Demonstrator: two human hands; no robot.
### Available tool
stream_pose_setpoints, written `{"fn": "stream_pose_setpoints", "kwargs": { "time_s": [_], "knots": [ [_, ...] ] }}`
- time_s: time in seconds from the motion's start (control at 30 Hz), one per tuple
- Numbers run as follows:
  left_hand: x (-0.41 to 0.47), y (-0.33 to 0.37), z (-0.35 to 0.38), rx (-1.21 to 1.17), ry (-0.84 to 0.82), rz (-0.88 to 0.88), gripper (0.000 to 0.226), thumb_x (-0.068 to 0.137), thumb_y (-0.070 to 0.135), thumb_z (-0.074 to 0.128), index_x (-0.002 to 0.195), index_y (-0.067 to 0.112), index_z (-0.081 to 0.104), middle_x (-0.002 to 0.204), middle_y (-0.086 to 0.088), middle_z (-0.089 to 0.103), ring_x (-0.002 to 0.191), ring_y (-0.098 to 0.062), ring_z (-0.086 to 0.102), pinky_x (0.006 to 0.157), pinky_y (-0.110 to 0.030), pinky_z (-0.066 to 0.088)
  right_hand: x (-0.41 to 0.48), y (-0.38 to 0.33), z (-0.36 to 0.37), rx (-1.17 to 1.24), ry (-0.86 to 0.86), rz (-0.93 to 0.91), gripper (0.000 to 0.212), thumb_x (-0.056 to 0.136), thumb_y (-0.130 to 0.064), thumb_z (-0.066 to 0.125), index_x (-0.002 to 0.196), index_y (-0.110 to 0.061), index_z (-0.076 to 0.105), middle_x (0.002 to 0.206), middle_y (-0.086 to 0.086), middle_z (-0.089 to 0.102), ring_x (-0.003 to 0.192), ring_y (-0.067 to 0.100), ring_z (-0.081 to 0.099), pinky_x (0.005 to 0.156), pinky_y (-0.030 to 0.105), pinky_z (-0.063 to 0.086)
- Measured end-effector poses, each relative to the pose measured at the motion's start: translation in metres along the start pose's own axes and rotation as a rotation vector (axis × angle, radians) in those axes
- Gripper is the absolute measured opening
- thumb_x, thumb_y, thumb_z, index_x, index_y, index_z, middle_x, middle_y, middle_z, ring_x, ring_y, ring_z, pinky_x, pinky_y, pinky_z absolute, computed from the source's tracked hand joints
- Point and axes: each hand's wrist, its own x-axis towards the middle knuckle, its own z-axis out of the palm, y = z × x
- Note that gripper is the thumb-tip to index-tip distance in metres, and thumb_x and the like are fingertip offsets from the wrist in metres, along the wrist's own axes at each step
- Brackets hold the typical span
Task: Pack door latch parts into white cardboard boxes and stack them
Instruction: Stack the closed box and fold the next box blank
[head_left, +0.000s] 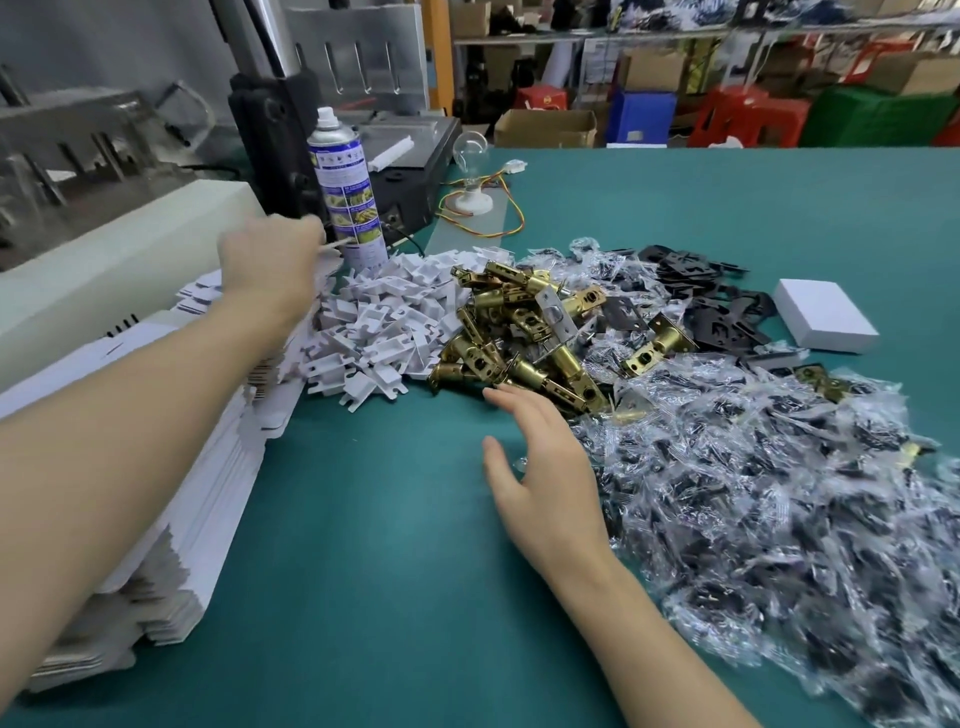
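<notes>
We see a teal-green work table (363, 519) laid out as a packing station, with each part heaped by kind within arm's reach.

- **Bags:** Largest, on the right, a heap of clear plastic bags holding dark hardware (779, 493) spills toward us.
- **Blanks:** On the left lies a long stack of flat white cardboard box blanks (223, 467), kept unfolded, we judge, to save room until needed.
- **Middle piles:** Between them, further back, sit a pile of small white notched insert pieces (384, 322), then a pile of brass-coloured tubular door latches (519, 332), then flat black metal plates (717, 301). They lie side by side, likely so one of each can be drawn in turn.
- **Box:** A closed white cardboard box (826, 317) rests alone at the far right, just beside the plates. It looks like a finished pack.
- **Hands:** The left hand (270, 265) reaches over the far end of the blanks, seemingly to take one. Its fingers are turned away, so we cannot tell whether it holds anything. The right hand (540, 457) hovers just in front of the latches, fingers spread and relaxed, holding nothing.

Counting:
- One table, two hands and one closed box.
- One blue-and-white spray can (345, 192) and one clear light bulb on a white base (470, 150).
- Bags, blanks, inserts and plates are too many to count.
- The latches number well over a dozen.
</notes>
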Motion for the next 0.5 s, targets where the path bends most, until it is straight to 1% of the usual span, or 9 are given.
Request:
{"fn": "stream_pose_setpoints", "kwargs": {
  "time_s": [0.07, 0.13, 0.2, 0.23, 0.27, 0.3, 0.37, 0.43, 0.5],
  "knots": [
    [-0.003, 0.002, -0.016, -0.180, 0.162, -0.077, 0.039, 0.096, -0.005, 0.050, 0.128, 0.011, 0.064, 0.106, -0.028, 0.069, 0.097, -0.051, 0.063, 0.073, -0.048, 0.043, 0.000, 0.000, -0.001, 0.013, 0.010, -0.004, 0.044, 0.100, -0.014, 0.060, 0.142, -0.023, 0.058, 0.145, -0.015, 0.053, 0.136, 0.001, 0.048, 0.106, 0.039, 0.050],
    [-0.017, 0.010, -0.033, -0.373, 0.402, -0.112, 0.040, 0.094, 0.001, 0.049, 0.128, 0.016, 0.062, 0.108, -0.018, 0.073, 0.095, -0.045, 0.064, 0.073, -0.045, 0.044, 0.000, -0.001, -0.002, 0.040, 0.040, -0.023, 0.042, 0.100, -0.015, 0.061, 0.142, -0.022, 0.059, 0.142, -0.014, 0.056, 0.133, 0.001, 0.050, 0.103, 0.040, 0.051],
    [-0.045, 0.027, -0.044, -0.720, 0.609, -0.035, 0.037, 0.092, 0.006, 0.051, 0.127, 0.016, 0.060, 0.107, -0.004, 0.074, 0.091, -0.024, 0.067, 0.074, -0.032, 0.049, 0.001, -0.002, -0.004, 0.095, 0.080, -0.032, 0.041, 0.102, -0.020, 0.060, 0.142, -0.023, 0.057, 0.140, -0.016, 0.057, 0.132, -0.001, 0.051, 0.106, 0.036, 0.049],
    [-0.061, 0.040, -0.045, -0.935, 0.623, 0.035, 0.038, 0.093, 0.006, 0.054, 0.128, 0.017, 0.058, 0.105, 0.001, 0.073, 0.090, -0.013, 0.067, 0.073, -0.025, 0.051, 0.002, -0.003, -0.006, 0.156, 0.098, -0.014, 0.041, 0.103, -0.025, 0.059, 0.144, -0.024, 0.055, 0.140, -0.017, 0.058, 0.132, -0.002, 0.051, 0.108, 0.032, 0.046],
    [-0.079, 0.054, -0.044, -1.139, 0.556, 0.087, 0.041, 0.094, 0.005, 0.057, 0.132, 0.021, 0.054, 0.104, 0.004, 0.072, 0.091, -0.008, 0.067, 0.073, -0.023, 0.054, 0.003, -0.004, -0.008, 0.249, 0.117, 0.016, 0.042, 0.104, -0.028, 0.056, 0.146, -0.025, 0.052, 0.139, -0.017, 0.060, 0.132, -0.002, 0.053, 0.110, 0.028, 0.045],
    [-0.097, 0.068, -0.038, -1.316, 0.422, 0.106, 0.047, 0.094, 0.004, 0.061, 0.135, 0.026, 0.051, 0.105, 0.003, 0.072, 0.094, -0.009, 0.067, 0.076, -0.026, 0.056, 0.004, -0.004, -0.010, 0.361, 0.140, 0.046, 0.042, 0.105, -0.031, 0.054, 0.146, -0.026, 0.050, 0.136, -0.018, 0.063, 0.130, 0.000, 0.056, 0.109, 0.025, 0.046],
    [-0.129, 0.094, -0.020, -1.561, 0.119, 0.095, 0.057, 0.093, 0.004, 0.064, 0.140, 0.030, 0.047, 0.107, -0.005, 0.072, 0.097, -0.016, 0.067, 0.085, -0.034, 0.055, 0.005, -0.003, -0.014, 0.522, 0.214, 0.071, 0.038, 0.106, -0.034, 0.049, 0.143, -0.031, 0.048, 0.125, -0.020, 0.068, 0.122, 0.003, 0.063, 0.099, 0.021, 0.050],
    [-0.153, 0.109, 0.003, -1.652, -0.084, 0.083, 0.061, 0.090, 0.008, 0.064, 0.144, 0.032, 0.047, 0.108, -0.009, 0.071, 0.101, -0.019, 0.067, 0.096, -0.035, 0.054, 0.006, -0.001, -0.018, 0.560, 0.267, 0.083, 0.028, 0.107, -0.032, 0.049, 0.134, -0.037, 0.049, 0.118, -0.020, 0.070, 0.110, 0.003, 0.067, 0.086, 0.018, 0.053],
    [-0.167, 0.113, 0.022, -1.635, -0.174, 0.090, 0.063, 0.090, 0.015, 0.065, 0.146, 0.037, 0.046, 0.109, 0.000, 0.072, 0.105, -0.016, 0.068, 0.098, -0.029, 0.053, 0.006, 0.002, -0.019, 0.561, 0.280, 0.114, 0.023, 0.109, -0.023, 0.050, 0.125, -0.038, 0.052, 0.112, -0.020, 0.071, 0.101, 0.003, 0.069, 0.077, 0.017, 0.054]
  ]
}}
